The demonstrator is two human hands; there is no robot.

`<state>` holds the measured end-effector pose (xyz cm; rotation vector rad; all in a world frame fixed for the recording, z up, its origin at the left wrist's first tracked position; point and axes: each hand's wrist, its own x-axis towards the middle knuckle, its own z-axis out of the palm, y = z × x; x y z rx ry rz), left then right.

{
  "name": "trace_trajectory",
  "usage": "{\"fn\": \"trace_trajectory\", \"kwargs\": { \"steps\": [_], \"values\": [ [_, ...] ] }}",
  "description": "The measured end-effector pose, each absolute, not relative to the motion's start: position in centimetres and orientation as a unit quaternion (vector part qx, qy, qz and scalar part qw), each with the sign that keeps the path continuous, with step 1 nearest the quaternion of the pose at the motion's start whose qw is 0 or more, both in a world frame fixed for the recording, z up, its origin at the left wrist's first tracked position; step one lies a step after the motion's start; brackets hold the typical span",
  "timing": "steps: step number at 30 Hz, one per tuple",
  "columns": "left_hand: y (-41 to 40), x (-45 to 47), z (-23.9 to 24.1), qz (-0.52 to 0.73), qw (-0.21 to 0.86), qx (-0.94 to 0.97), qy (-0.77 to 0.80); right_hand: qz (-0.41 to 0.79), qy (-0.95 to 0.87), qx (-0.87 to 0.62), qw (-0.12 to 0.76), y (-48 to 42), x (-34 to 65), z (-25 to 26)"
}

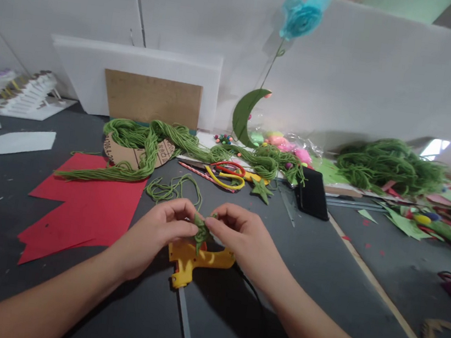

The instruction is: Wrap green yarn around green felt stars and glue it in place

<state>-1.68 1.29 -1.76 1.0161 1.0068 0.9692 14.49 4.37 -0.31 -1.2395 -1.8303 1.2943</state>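
Note:
A small green star-shaped piece wrapped in yarn (201,230) is held up between both hands over the dark table. My left hand (157,232) pinches its left side with thumb and fingers closed. My right hand (241,237) pinches its right side, fingers closed too. Just below the hands lies a yellow glue gun (192,261) on the table, its black cord running off under my right wrist. A loose loop of green yarn (173,187) lies just beyond the hands.
Red paper (83,203) lies left. Long green yarn bundles (145,147) cross a cardboard disc, with scissors (228,174), a green star (262,189) and a black phone (312,194) behind. A yarn heap (392,166), pom-poms and paper scraps crowd the right. White boards, a green crescent (244,115) and blue flower stand at back.

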Motion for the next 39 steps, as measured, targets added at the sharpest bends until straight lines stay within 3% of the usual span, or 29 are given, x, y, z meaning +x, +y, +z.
{"fn": "trace_trajectory", "kwargs": {
  "steps": [10,19,29,39],
  "values": [
    [1.6,-1.2,-1.2,0.379,0.603,0.484,0.509,0.401,-0.735,-0.473,0.274,3.9,14.4,0.2],
    [1.8,-1.4,-2.0,0.453,0.615,0.417,0.493,0.255,-0.788,-0.473,0.3,3.6,14.6,-0.1],
    [1.4,-1.5,-1.1,0.471,0.694,0.347,0.421,0.326,-0.749,-0.471,0.332,3.8,14.5,0.0],
    [1.7,-1.7,-1.0,0.476,0.705,0.326,0.413,0.252,-0.823,-0.399,0.317,3.3,14.5,-0.1]
  ]
}}
